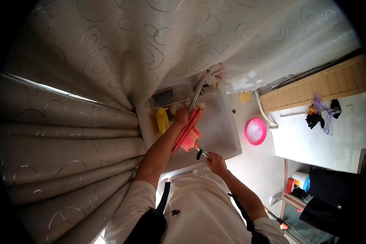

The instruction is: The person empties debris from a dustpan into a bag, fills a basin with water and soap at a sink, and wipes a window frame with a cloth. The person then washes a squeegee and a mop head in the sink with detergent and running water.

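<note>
A sponge mop with a pink-red head (189, 137) is tilted over the white sink (225, 130). My right hand (216, 163) is closed around its metal handle, close to the black clip below the head. At the upper left edge of the mop head, my left hand (181, 116) is closed against it, its fingers partly hidden. The metal faucet (197, 94) reaches down to just beside that hand. A yellow bottle (162, 120) stands on the sink's left ledge, near my left wrist.
Behind the bottle is a wire rack (171, 96). Patterned curtains (69, 134) hang at the left and front. On the floor to the right sits a pink basin (255, 131) of suds, near a white pipe (264, 110). Purple hangers (323, 116) lie farther right.
</note>
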`<state>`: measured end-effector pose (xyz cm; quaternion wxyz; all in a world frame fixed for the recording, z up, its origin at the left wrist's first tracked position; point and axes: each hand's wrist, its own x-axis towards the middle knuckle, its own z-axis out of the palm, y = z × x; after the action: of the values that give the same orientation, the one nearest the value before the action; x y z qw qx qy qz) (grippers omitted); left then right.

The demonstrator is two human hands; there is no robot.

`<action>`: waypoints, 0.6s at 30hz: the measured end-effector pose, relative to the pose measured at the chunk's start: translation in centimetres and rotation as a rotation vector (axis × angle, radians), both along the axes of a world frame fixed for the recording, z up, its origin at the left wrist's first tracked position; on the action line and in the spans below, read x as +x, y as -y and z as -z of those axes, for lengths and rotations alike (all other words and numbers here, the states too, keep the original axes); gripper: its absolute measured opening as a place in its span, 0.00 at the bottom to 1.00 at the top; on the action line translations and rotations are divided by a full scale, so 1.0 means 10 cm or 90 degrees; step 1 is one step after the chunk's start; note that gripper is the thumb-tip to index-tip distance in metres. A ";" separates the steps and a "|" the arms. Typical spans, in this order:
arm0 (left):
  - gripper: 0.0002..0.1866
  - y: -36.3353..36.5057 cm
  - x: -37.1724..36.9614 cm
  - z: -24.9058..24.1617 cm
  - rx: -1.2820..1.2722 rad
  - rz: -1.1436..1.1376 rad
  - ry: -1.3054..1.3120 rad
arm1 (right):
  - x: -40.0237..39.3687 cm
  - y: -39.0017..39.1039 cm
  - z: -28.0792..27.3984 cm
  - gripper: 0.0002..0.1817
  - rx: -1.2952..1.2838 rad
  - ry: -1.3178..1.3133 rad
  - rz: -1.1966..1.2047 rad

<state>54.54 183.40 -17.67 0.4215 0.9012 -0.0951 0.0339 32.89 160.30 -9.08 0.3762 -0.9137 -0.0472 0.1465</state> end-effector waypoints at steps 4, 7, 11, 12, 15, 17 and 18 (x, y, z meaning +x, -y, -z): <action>0.15 -0.19 0.10 0.35 -0.356 0.018 -0.171 | 0.01 0.04 0.03 0.13 0.004 0.025 -0.023; 0.19 -0.28 -0.01 0.33 -0.582 -0.014 -0.294 | 0.07 0.05 -0.01 0.13 0.017 -0.002 -0.032; 0.20 -0.46 -0.21 0.13 -0.575 0.018 -0.485 | 0.11 0.04 -0.15 0.15 0.027 -0.084 0.007; 0.20 -0.51 -0.27 0.15 -0.555 0.050 -0.489 | 0.11 0.05 -0.17 0.15 0.033 -0.085 0.013; 0.19 -0.71 -0.37 0.11 -0.363 0.197 -0.500 | 0.14 0.12 -0.16 0.15 0.048 -0.112 0.026; 0.18 -0.87 -0.35 0.05 -0.052 0.351 -0.492 | 0.18 0.17 -0.17 0.15 0.037 -0.137 0.032; 0.19 -0.93 -0.38 0.11 -0.134 0.315 -0.556 | 0.21 0.19 -0.18 0.16 0.022 -0.148 0.035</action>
<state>50.72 192.69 -18.72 0.5056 0.7345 -0.1168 -0.4373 35.01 158.35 -7.25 0.3986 -0.8850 0.0192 0.2400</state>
